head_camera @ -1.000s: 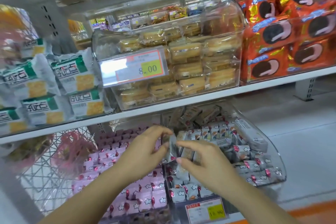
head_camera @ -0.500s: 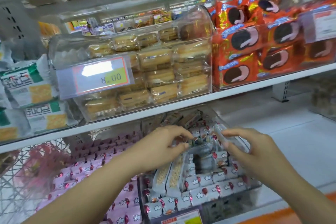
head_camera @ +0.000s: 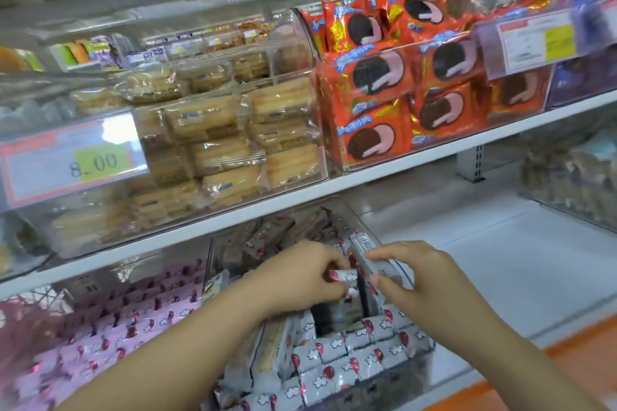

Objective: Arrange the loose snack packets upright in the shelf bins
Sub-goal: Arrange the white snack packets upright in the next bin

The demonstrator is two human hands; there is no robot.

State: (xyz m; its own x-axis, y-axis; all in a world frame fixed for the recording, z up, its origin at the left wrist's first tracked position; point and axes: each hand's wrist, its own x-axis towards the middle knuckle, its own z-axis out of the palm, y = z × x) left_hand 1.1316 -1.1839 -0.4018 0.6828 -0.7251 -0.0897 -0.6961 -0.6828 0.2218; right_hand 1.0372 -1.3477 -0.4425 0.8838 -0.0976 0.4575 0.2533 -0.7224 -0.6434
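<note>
Left hand (head_camera: 297,280) pinched a small packet (head_camera: 345,275) between curled fingers above the clear bin (head_camera: 425,344) on the lower shelf. Right hand (head_camera: 427,284) gripped a long grey packet (head_camera: 367,255), tilted, at the bin's right wall.

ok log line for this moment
left hand: pinches small packet | right hand: holds grey packet | both over clear bin

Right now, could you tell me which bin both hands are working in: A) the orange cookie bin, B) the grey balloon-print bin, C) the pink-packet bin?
B: the left hand pinches a small grey packet and the right hand holds a longer grey packet, both over the grey balloon-print bin.
</note>
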